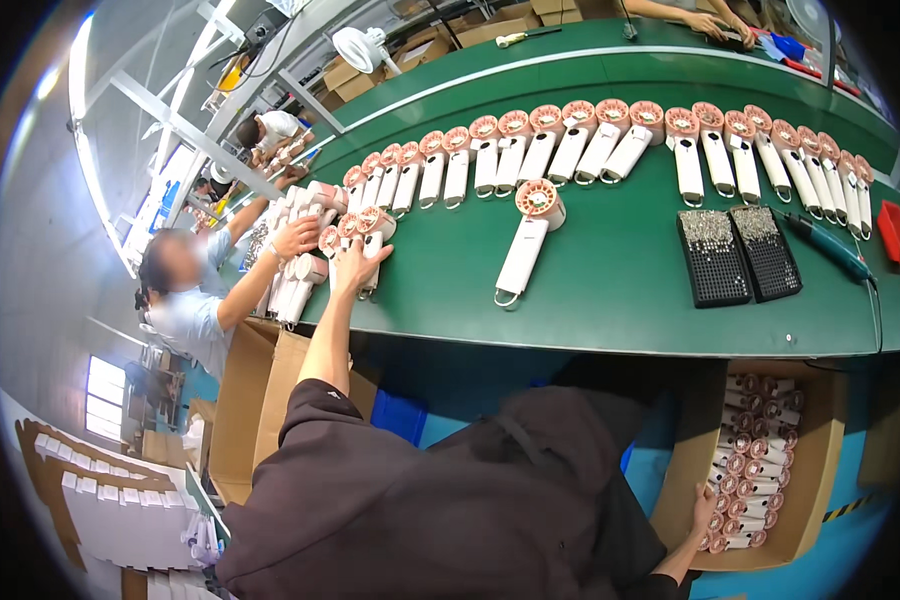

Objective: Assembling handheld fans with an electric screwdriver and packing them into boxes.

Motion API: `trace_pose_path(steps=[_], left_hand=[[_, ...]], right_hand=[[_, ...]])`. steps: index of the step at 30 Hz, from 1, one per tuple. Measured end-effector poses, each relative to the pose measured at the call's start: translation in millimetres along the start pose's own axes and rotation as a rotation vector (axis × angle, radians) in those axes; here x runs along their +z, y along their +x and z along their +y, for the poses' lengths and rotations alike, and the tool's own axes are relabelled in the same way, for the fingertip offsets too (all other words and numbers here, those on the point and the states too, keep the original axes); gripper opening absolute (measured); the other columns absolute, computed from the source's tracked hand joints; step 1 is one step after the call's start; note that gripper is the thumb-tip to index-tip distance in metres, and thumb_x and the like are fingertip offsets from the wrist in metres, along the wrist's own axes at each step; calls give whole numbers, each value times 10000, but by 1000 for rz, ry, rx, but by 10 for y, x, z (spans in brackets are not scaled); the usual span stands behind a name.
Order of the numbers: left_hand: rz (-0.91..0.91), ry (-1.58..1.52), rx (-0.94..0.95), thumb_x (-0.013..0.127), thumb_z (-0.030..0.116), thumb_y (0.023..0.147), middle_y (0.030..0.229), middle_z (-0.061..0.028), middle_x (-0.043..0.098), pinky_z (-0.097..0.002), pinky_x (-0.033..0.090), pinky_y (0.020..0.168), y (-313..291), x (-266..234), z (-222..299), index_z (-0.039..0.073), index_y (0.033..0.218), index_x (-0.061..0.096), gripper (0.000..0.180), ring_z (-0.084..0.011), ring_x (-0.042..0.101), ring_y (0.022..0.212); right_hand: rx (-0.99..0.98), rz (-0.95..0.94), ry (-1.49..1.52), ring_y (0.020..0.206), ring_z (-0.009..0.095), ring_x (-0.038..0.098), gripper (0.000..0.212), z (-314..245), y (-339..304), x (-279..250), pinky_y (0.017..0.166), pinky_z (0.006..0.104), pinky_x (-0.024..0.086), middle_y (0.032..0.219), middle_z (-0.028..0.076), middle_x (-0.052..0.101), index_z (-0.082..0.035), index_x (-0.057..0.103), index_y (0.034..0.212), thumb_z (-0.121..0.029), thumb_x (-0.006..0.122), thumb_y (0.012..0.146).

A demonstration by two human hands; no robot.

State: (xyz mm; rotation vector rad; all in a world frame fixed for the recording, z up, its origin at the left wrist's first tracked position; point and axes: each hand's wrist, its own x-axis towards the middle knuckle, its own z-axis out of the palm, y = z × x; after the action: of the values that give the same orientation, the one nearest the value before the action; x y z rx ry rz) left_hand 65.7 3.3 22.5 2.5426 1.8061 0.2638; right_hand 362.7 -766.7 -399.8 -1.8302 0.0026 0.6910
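Note:
My left hand [355, 266] reaches to the left part of the green table. Its fingers are spread over a small group of pink-and-white handheld fans [373, 222], touching them. Low on the right, my right hand [705, 508] grips the near left edge of an open cardboard box [818, 480]. Inside that box lie several rows of handheld fans [755, 465]. A single handheld fan [523, 255] lies alone mid-table, its pink round head away from me and its wire loop toward me. Behind it, a long curved row of handheld fans [537, 155] stretches across the table.
Two black trays [712, 275] of small metal screws lie at the right, beside a teal electric screwdriver [830, 248] and a red bin [894, 232]. At left, a co-worker [185, 290] reaches into piled fans [295, 285]. An open carton [240, 410] stands below the table's edge.

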Motion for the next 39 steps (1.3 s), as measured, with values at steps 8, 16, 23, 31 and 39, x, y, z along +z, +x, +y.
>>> trace_pose_path(steps=[8, 16, 23, 31, 39], left_hand=[[-228, -10, -106, 630, 669, 645, 1237, -278, 514, -402, 346, 1017, 108, -152, 444, -65, 1264, 466, 974, -370, 473, 1198], [-8, -644, 161, 610, 249, 841, 1298, -101, 478, -323, 430, 892, -433, -595, 916, 81, 1383, 362, 619, -193, 474, 1143], [128, -530, 704, 639, 336, 850, 1080, -81, 540, -298, 397, 858, -1121, -1712, 2672, -18, 1231, 449, 554, -171, 499, 955], [98, -91, 2003, 792, 82, 692, 1092, -100, 578, -343, 481, 824, -2630, -1283, 5029, -19, 1074, 564, 455, -186, 540, 1014], [-399, 509, 2813, 820, 195, 536, 1211, -167, 457, -405, 458, 887, -5128, 1261, 6403, 108, 1047, 613, 559, -352, 496, 1092]], right_hand=[[21, 41, 2, 868, 131, 561, 356, 370, -10, -150, 811, 280, 439, 953, 59, 648, 53, 605, 1109, -223, 569, 887], [-8, 128, -210, 768, 124, 590, 406, 241, -31, 152, 707, 301, 473, 841, 96, 677, 30, 632, 1053, -325, 555, 874], [112, 112, -379, 801, 295, 644, 372, -151, 88, 62, 718, 395, 488, 880, 204, 664, 18, 644, 987, -305, 617, 805], [116, 269, -301, 954, 368, 602, 411, -925, 25, -532, 833, 445, 478, 1038, 255, 606, 10, 560, 1123, -301, 563, 855], [45, 1194, -95, 795, 372, 624, 241, -766, -1223, -1524, 696, 451, 491, 802, 257, 618, 36, 597, 850, -193, 529, 817]])
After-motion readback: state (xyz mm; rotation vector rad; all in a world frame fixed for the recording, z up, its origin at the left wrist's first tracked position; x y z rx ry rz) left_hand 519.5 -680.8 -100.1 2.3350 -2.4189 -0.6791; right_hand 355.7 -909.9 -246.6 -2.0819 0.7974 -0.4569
